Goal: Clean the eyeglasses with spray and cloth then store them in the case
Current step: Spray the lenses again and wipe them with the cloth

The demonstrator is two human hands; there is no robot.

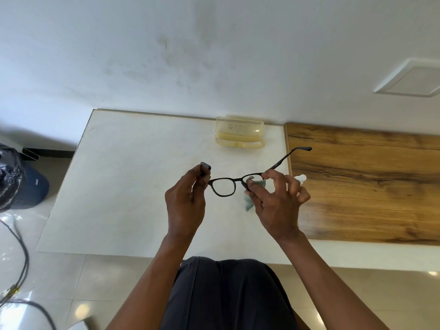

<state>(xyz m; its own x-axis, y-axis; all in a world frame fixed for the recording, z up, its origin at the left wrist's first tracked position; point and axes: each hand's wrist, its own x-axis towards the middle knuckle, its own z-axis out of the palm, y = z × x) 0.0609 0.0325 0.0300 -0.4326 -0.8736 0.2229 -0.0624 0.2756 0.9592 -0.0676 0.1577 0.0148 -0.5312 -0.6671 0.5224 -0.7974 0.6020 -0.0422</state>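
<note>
Eyeglasses [223, 186]: held above white tabletop [133, 177]. Left hand [185, 201] fingers pinch left temple; right hand [276, 203] fingers press green cloth [250, 201] on right lens. Yellow case [239, 134]: open, near wall.

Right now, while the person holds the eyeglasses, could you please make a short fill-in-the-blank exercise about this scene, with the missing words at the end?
1. The right hand rubs a lens of the eyeglasses with a pale green ____.
2. The yellowish case near the wall stands ____, not closed.
3. The left hand pinches the frame at its ____ end.
4. To the right of the white table lies a ____ board.

Missing words: cloth; open; left; wooden
</note>
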